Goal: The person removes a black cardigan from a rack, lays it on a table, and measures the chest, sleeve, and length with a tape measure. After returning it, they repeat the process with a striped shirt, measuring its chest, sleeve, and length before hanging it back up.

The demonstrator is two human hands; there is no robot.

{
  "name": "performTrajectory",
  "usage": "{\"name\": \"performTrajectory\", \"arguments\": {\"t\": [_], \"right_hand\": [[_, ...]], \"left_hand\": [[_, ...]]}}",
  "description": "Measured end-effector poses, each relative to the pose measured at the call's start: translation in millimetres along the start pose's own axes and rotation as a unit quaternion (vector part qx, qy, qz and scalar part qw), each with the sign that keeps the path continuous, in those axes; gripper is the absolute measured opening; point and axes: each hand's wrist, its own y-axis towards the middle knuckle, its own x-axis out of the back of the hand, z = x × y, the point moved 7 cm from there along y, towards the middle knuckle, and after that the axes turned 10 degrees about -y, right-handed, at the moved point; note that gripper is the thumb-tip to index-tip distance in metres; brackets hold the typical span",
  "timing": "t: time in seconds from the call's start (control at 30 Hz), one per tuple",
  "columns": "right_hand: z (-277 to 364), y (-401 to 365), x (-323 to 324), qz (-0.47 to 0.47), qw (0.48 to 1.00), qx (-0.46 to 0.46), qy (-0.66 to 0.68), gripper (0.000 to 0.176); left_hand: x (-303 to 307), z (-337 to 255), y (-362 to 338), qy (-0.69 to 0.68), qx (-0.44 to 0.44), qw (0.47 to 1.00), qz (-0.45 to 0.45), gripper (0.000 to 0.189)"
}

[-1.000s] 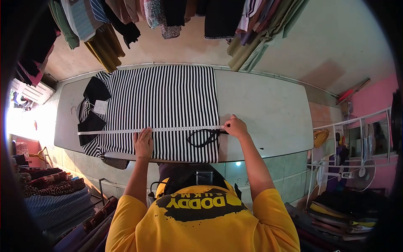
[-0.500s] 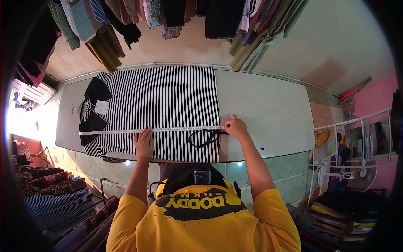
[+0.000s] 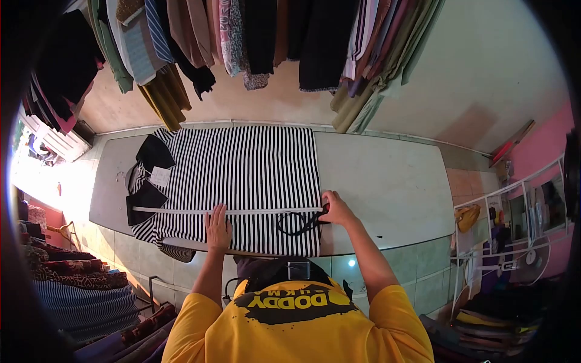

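A black-and-white striped garment (image 3: 242, 163) with a black collar (image 3: 154, 151) lies flat on the table, a white tag (image 3: 160, 176) at its neck and a hanger (image 3: 121, 176) inside it. From the collar to the hem, a white measuring tape (image 3: 257, 212) runs lengthwise across the stripes. My left hand (image 3: 218, 228) rests flat on the garment, fingertips over the tape. At the hem, my right hand (image 3: 337, 209) pinches the tape between bent fingers. A dark loop (image 3: 290, 224) hangs back from that hand onto the fabric.
The pale table (image 3: 387, 181) extends right beyond the hem. Clothes (image 3: 260, 36) hang above its far side. Folded fabrics (image 3: 85, 296) are stacked at lower left, more clothes (image 3: 496, 317) at lower right. A white metal rack (image 3: 484, 254) stands by the right end.
The whole view has tilted up, so the table and hands sit lower in the picture. Left fingers remain over the tape; the right hand stays at the hem with its fingers slightly turned.
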Motion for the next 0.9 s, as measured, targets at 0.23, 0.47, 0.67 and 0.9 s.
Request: {"name": "performTrajectory", "arguments": {"t": [0.23,0.47,0.67,0.9], "right_hand": [[-4.5,3.8,-7.3,-0.006,0.999,-0.023,0.034,0.068],[11.9,-10.9,2.3,-0.061,0.997,0.015,0.039,0.077],[51.8,-58.2,-27.3,-0.028,0.982,0.125,-0.137,0.044],[-59.4,-64.0,43.5,-0.317,0.93,-0.116,-0.145,0.019]], "left_hand": [[11.9,-3.3,-3.4,0.011,0.001,0.997,-0.071,0.059],[-3.0,12.8,-2.0,-0.028,0.029,0.999,-0.007,0.045],[3.7,8.1,-1.1,-0.039,0.04,0.998,-0.021,0.04],[5.8,8.9,-1.8,-0.055,0.042,0.997,-0.025,0.04]]}}
